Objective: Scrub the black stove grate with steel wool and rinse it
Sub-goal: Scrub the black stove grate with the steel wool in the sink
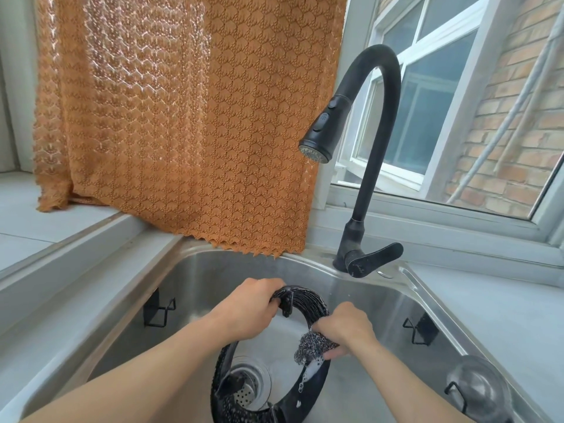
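A round black stove grate (308, 392) stands on edge in the steel sink (195, 270), over the drain, wet with soap foam on its right side. My left hand (253, 309) grips the top of the ring. My right hand (345, 328) holds a wad of grey steel wool (311, 348) pressed against the ring's upper right part. The ring's lower edge runs out of the frame.
A black gooseneck faucet (375, 160) rises behind the sink at the right, its lever (375, 259) pointing right; no water runs. An orange lace curtain (183, 117) hangs over the sink's back rim. Black wire hooks (158, 311) cling to both sink walls. The drain strainer (250, 383) lies inside the ring.
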The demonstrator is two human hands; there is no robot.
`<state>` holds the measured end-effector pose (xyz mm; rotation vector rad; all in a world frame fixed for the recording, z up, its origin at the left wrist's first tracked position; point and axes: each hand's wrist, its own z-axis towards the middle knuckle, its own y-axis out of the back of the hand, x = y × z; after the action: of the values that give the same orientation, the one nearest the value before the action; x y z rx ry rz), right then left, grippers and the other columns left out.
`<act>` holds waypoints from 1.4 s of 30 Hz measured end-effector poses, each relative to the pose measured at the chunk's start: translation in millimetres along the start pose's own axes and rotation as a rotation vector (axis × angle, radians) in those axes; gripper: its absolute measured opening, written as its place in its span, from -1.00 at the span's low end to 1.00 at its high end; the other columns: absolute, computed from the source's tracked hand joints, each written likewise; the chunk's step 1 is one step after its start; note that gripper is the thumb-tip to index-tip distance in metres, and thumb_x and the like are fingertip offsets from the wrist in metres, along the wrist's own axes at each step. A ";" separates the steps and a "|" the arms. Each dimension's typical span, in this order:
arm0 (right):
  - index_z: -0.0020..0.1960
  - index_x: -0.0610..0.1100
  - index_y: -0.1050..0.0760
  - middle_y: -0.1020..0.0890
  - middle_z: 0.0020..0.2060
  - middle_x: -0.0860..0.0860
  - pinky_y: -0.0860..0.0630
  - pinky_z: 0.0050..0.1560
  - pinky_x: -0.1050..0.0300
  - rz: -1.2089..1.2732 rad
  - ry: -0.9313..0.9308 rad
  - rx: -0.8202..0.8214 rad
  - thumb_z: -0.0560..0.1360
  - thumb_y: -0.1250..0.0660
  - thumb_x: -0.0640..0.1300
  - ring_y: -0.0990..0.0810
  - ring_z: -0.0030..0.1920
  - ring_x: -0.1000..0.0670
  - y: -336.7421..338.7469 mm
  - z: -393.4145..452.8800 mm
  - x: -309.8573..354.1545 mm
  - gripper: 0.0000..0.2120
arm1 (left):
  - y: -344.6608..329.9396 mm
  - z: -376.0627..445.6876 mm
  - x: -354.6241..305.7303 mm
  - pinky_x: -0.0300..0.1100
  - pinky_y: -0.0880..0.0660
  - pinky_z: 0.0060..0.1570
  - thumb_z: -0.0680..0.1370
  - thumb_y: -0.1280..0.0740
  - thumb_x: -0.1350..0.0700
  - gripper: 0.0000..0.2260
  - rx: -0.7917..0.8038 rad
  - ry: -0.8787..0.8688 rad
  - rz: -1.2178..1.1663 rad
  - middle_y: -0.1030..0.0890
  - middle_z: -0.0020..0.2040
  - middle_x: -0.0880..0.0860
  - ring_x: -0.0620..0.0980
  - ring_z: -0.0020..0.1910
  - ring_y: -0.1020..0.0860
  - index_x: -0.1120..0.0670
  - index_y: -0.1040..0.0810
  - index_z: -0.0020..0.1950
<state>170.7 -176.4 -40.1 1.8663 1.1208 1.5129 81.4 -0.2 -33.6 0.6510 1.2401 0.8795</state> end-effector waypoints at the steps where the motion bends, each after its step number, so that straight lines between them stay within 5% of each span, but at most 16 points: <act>1: -0.06 -0.22 -0.54 -0.69 -0.20 -0.10 -0.70 -0.16 0.05 0.015 -0.019 0.016 0.42 -0.46 -0.12 -0.73 -0.38 -0.12 1.2 0.1 -0.9 -0.79 | -1.1 0.3 -0.8 -0.14 -0.36 -0.36 0.66 -0.16 0.22 -0.83 -0.004 -0.005 0.003 -0.54 -0.26 0.00 -0.06 -0.42 -0.42 0.06 -0.54 0.02; 9: -0.05 -0.30 -0.50 -0.62 -0.16 -0.17 -0.70 -0.07 -0.13 0.156 0.047 -0.006 0.38 -0.50 -0.19 -0.73 -0.37 -0.20 6.0 -0.9 -0.8 -0.74 | -1.1 -1.3 1.7 -0.11 -0.35 -0.35 0.67 -0.15 0.20 -0.82 0.006 0.019 -0.004 -0.64 -0.12 0.14 -0.01 -0.40 -0.41 0.09 -0.55 0.06; 14: -0.34 -0.12 -0.36 -0.56 -0.42 -0.08 -0.53 -0.46 0.09 0.045 0.246 -0.144 0.38 -0.48 -0.08 -0.68 -0.48 -0.10 6.1 -12.9 13.1 -0.69 | -2.7 -0.5 4.3 -0.06 -0.34 -0.32 0.67 -0.15 0.19 -0.84 -0.010 0.037 0.019 -0.64 -0.09 0.16 0.02 -0.39 -0.38 0.14 -0.52 0.06; 17: -0.32 -0.13 -0.42 -0.58 -0.43 -0.01 -0.52 -0.28 0.04 -0.072 0.444 -0.289 0.40 -0.44 0.01 -0.65 -0.33 -0.10 1.8 -25.9 18.3 -0.71 | -3.2 -0.2 5.8 -0.02 -0.37 -0.28 0.66 -0.15 0.20 -0.86 -0.014 0.039 0.017 -0.63 -0.11 0.17 0.07 -0.35 -0.40 0.15 -0.49 0.02; 21: -0.06 0.01 -0.60 -0.66 -0.17 0.09 -0.52 -0.10 0.12 -0.052 0.661 -0.306 0.48 -0.45 -0.01 -0.59 -0.25 0.08 -0.6 -39.3 21.1 -0.91 | -2.5 0.1 8.3 -0.04 -0.31 -0.30 0.64 -0.17 0.22 -0.89 -0.031 0.028 0.022 -0.60 -0.16 0.16 0.03 -0.38 -0.36 0.14 -0.45 -0.05; 27: 0.17 0.03 -0.67 -0.64 0.08 0.17 -0.41 0.12 0.30 0.028 0.706 -0.262 0.49 -0.49 0.01 -0.57 0.13 0.15 5.6 -39.4 14.2 -0.74 | -1.4 0.9 11.4 0.04 -0.44 -0.20 0.64 -0.17 0.21 -0.88 -0.038 0.009 0.020 -0.63 -0.13 0.14 0.11 -0.28 -0.44 0.12 -0.50 0.01; 31: 0.14 0.04 -0.69 -0.62 0.00 0.25 -0.37 -0.09 0.56 0.112 0.723 -0.274 0.50 -0.49 -0.01 -0.58 -0.09 0.28 10.8 -40.2 14.4 -0.78 | -0.9 0.3 11.8 0.05 -0.46 -0.17 0.64 -0.18 0.19 -0.86 -0.037 0.002 0.023 -0.63 -0.13 0.12 0.13 -0.25 -0.49 0.07 -0.52 0.02; 35: -0.06 -0.04 -0.69 -0.57 -0.38 0.16 -0.36 -0.39 0.33 0.100 0.686 -0.186 0.53 -0.44 -0.04 -0.41 -0.51 0.13 8.0 -39.3 14.3 -0.91 | -1.4 -0.2 11.4 0.05 -0.45 -0.18 0.64 -0.17 0.20 -0.89 -0.040 0.003 0.031 -0.61 -0.15 0.12 0.15 -0.25 -0.49 0.09 -0.48 -0.01; 39: -0.36 -0.07 -0.44 -0.34 -0.53 0.04 -0.27 -0.39 0.13 -0.005 0.684 -0.094 0.52 -0.38 -0.14 -0.23 -0.48 0.04 -0.3 -39.3 13.1 -0.71 | -2.8 -0.3 9.6 0.08 -0.44 -0.19 0.64 -0.17 0.19 -0.89 -0.041 -0.004 0.016 -0.58 -0.21 0.12 0.20 -0.22 -0.52 0.11 -0.45 -0.05; 42: -0.23 -0.04 -0.62 -0.44 -0.54 0.08 -0.30 -0.42 0.21 0.060 0.682 -0.081 0.53 -0.40 -0.11 -0.30 -0.51 0.10 5.1 -36.1 13.1 -0.84 | -2.4 -1.1 10.0 0.05 -0.43 -0.22 0.65 -0.17 0.18 -0.89 -0.035 0.002 0.020 -0.60 -0.18 0.11 0.15 -0.27 -0.50 0.10 -0.46 -0.04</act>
<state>138.3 -172.7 -19.1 1.3576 1.2551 2.2816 81.6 7.0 -41.0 0.6353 1.2194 0.9168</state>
